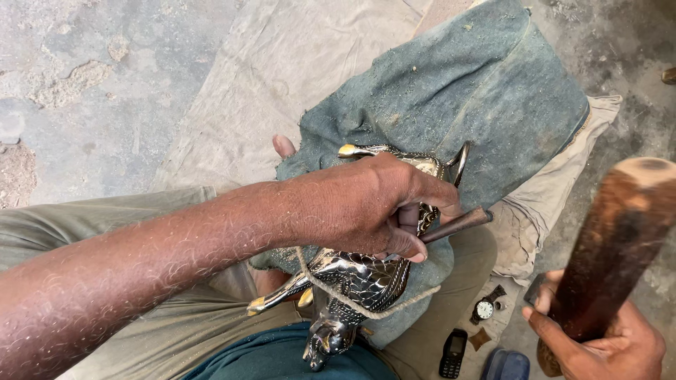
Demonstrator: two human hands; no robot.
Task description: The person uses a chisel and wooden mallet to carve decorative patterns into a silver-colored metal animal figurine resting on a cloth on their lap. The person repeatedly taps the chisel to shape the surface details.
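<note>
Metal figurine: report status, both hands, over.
Left hand shut on punch, tip against metal figurine. Right hand shut on wooden mallet, raised clear. Figurine lies on blue cloth over lap, cord across it.

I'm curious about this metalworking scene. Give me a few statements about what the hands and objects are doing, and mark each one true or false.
1. The left hand holds a slim dark tool against a metal animal figure. True.
2. The right hand is empty. False: it grips a thick wooden mallet.
3. The figure rests on a blue-grey cloth over the person's lap. True.
4. A wristwatch is worn on the left wrist. False: it lies on the ground beside a small phone.
5. A cord runs across the figure. True.
</note>
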